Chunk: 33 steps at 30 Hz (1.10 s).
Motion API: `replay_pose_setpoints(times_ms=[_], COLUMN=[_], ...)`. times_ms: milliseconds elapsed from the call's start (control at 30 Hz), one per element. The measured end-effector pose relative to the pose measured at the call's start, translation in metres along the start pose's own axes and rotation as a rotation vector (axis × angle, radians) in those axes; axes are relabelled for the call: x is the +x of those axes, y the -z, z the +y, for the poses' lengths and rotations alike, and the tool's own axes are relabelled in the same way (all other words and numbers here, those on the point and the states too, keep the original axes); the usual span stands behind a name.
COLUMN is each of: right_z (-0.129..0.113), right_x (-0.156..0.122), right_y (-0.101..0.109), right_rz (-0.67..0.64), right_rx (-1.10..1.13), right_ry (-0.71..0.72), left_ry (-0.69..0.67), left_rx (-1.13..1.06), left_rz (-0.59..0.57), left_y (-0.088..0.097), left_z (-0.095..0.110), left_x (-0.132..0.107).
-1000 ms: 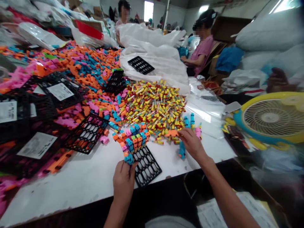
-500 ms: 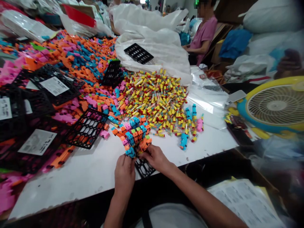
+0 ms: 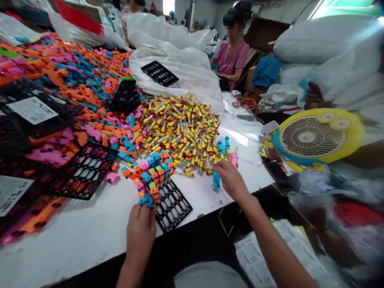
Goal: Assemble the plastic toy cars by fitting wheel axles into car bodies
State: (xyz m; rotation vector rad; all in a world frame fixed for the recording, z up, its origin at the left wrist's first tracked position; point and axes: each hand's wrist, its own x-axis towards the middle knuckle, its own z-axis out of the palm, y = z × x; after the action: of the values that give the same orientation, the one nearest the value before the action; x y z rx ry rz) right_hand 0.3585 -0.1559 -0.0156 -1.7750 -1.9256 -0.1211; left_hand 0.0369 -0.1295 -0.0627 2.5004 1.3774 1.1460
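Note:
My left hand grips the near edge of a black honeycomb tray lying on the white table. The tray's far half is packed with orange, blue and pink toy pieces. My right hand reaches out over the table to the edge of a heap of small yellow tubes with red caps, its fingers curled beside a blue toy piece. What those fingers hold, if anything, is hidden.
Empty black trays and heaps of orange, pink and blue toy pieces fill the left. White plastic bags lie behind the tubes. A yellow fan stands at the right. A person in a pink shirt sits beyond.
My right hand has left the filled tray and moved right and outward to the edge of the tube heap. My left hand stays on the tray. The camera has shifted.

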Motion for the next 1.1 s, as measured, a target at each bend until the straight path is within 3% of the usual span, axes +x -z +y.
replay_pose_setpoints(times_ms=[100,200,267,333,467,533,600,700,767,867,1100], right_z=[0.037,0.038,0.019,-0.011,-0.084,-0.111,-0.126,-0.129,-0.126,-0.122,-0.121], right_x=[-0.003,0.001,0.004,0.004,-0.002,-0.005,-0.005,0.002,0.008,0.014,0.008], right_y=[0.007,0.000,-0.005,-0.012,-0.034,-0.050,-0.064,-0.075,-0.075,-0.069,-0.074], right_rz=[-0.056,0.030,0.101,0.093,-0.173,-0.254,-0.236,-0.198,-0.240,-0.291,-0.252], right_rx=[-0.218,-0.110,0.059,0.281,0.801,0.914,0.898,0.816,0.806,0.911,1.097], right_ry=[0.004,0.017,-0.002,-0.064,-0.223,-0.224,-0.178,-0.106,-0.102,-0.149,-0.280], left_ry=[-0.010,-0.006,0.010,0.030,0.081,0.102,0.112,0.112,0.101,0.085,0.064], left_rx=[0.012,0.008,0.003,0.005,-0.003,-0.024,-0.047,-0.059,-0.044,-0.021,-0.024], left_rz=[0.012,-0.002,-0.016,-0.030,-0.057,-0.070,-0.077,-0.071,-0.061,-0.051,-0.042], left_y=[0.000,0.000,0.000,0.001,0.002,0.002,0.002,0.002,0.002,0.002,0.003], left_z=[-0.001,-0.001,-0.001,0.001,0.003,0.004,0.004,0.004,0.004,0.004,0.005], left_x=[0.000,0.000,-0.001,-0.001,-0.002,-0.002,-0.002,-0.002,-0.002,-0.001,0.000])
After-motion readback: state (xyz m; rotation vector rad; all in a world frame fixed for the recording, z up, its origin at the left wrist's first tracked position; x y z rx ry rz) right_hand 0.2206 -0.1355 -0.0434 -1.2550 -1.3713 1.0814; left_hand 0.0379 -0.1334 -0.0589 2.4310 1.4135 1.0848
